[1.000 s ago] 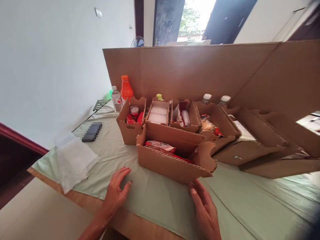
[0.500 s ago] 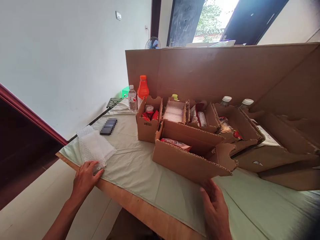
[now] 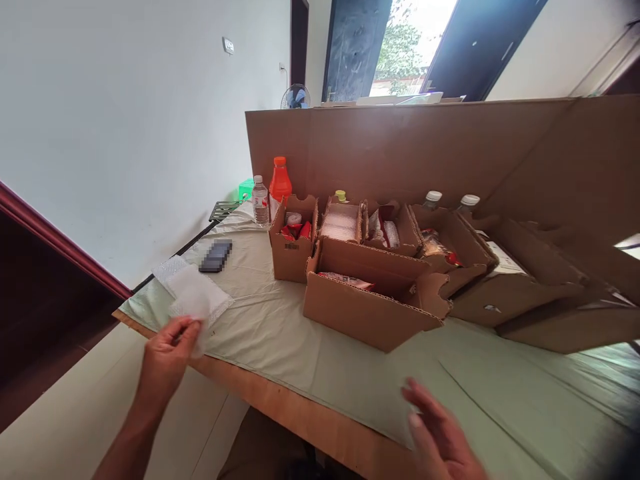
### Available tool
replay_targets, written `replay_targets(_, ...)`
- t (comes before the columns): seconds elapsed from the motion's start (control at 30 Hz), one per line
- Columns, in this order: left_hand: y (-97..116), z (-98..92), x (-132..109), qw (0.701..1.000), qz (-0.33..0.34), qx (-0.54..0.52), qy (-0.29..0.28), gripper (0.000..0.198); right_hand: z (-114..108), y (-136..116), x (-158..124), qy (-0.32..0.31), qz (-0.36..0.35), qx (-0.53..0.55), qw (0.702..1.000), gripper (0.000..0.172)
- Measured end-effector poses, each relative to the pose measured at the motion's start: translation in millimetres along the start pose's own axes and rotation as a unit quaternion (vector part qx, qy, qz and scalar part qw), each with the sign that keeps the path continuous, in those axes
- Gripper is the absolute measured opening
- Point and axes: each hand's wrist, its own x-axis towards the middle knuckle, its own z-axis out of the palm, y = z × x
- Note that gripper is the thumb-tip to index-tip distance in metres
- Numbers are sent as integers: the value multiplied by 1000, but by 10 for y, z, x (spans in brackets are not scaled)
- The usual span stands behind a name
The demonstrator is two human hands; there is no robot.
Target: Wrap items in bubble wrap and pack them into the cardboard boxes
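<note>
My left hand (image 3: 167, 353) pinches the near corner of a bubble wrap sheet (image 3: 193, 300) at the table's left edge, and part of the sheet is lifted and blurred. Over the green cloth at the lower right is my right hand (image 3: 437, 427), fingers apart and nothing in them, slightly blurred. Beyond it stands a long cardboard box (image 3: 350, 317) with a red and white packet (image 3: 347, 281) inside. A dark pixelated object (image 3: 215, 256) lies beyond the bubble wrap.
Behind the long box stand several open cardboard boxes (image 3: 291, 263) with packets and bubble wrap. A clear bottle (image 3: 260, 201) and an orange bottle (image 3: 281, 183) stand at the back left, before a tall cardboard panel (image 3: 400, 147).
My left hand has closed on the bubble wrap and raised its near corner. My right hand has drawn back from the long box toward me. The view has shifted slightly.
</note>
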Motion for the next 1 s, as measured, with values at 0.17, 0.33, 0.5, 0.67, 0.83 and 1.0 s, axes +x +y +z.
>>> replay_targets(0.17, 566, 819, -883, 955, 22, -163, -245, 34, 360, -54, -249, -214, 11, 110, 971, 66)
replay_targets(0.33, 794, 1171, -1695, 841, 101, -233, -478, 39, 321, -78, 0, -152, 31, 18, 988, 76)
replay_targets(0.5, 388, 1058, -1611, 913, 199, -105, -340, 25, 129, -42, 44, -120, -39, -44, 991, 49)
replay_targets(0.67, -37, 977, -1021, 957, 224, 99, -155, 38, 90, -97, 3, -109, -56, -67, 990, 48)
replay_targets(0.83, -83, 1041, -882, 960, 192, 127, -160, 31, 2, -92, -34, -98, -68, -87, 989, 50)
replay_targets(1.0, -7, 1046, -998, 969, 157, 76, -176, 21, -108, -29, -116, -98, -33, -110, 989, 55)
